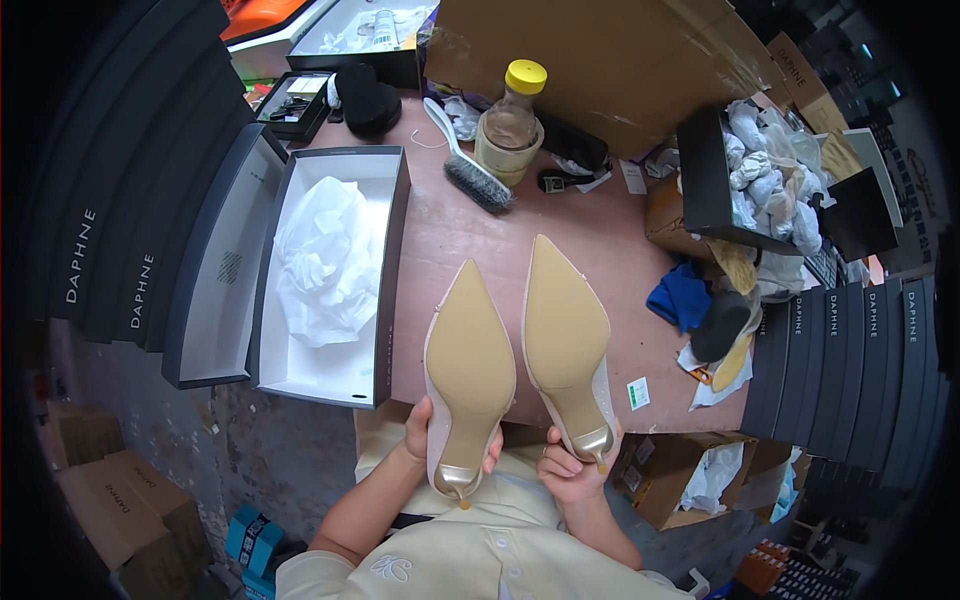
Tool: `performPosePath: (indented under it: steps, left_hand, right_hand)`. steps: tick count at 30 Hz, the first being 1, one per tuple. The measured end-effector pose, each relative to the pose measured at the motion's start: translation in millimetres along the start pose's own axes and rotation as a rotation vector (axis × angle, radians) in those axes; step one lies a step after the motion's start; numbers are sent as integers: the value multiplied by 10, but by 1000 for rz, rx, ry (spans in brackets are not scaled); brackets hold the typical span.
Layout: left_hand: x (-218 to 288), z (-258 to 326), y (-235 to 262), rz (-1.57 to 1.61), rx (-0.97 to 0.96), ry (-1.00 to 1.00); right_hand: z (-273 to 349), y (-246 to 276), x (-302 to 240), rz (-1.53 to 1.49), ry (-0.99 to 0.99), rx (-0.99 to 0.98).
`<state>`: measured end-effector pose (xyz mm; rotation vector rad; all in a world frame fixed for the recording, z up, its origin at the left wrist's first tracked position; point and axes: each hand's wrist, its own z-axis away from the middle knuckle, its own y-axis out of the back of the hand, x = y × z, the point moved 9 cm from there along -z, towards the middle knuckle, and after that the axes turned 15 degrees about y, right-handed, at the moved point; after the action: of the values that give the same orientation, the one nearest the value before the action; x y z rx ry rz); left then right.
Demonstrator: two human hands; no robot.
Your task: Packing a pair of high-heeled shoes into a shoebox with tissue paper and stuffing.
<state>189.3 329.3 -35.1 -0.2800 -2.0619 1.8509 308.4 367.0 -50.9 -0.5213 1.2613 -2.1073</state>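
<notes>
Two pointed high-heeled shoes are held up before me, tan soles facing up and toes pointing away. My left hand (418,430) is closed round the heel end of the left high-heeled shoe (470,345). The right high-heeled shoe (567,320) is gripped near its heel by my right hand (570,470), fingers curled at its side. Both heels look metallic gold with small tan tips. To the left stands an uncovered shoe box (390,270) with crumpled white tissue paper (328,260) inside; its lid (215,270) leans alongside.
A brush (478,183) lies near a jar with a yellow-capped bottle (515,110). At right are a black box of crumpled paper balls (700,180), a blue cloth (680,298) and a small label (638,393). Dark shoe boxes (120,180) are stacked at left, others (840,360) at right.
</notes>
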Motion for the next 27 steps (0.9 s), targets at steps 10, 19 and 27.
performPosePath:
  steps: [10,19,27]
  left_hand:
    - [9,-44,-33,75,47,-61]
    - [-168,47,-150,49,-99,57]
    - [-225,56,-112,12,-94,100]
  right_hand:
    - [28,-12,50,-17,-9,33]
    - [84,-51,60,-52,-55,-125]
    - [82,-76,52,-63,-49,-114]
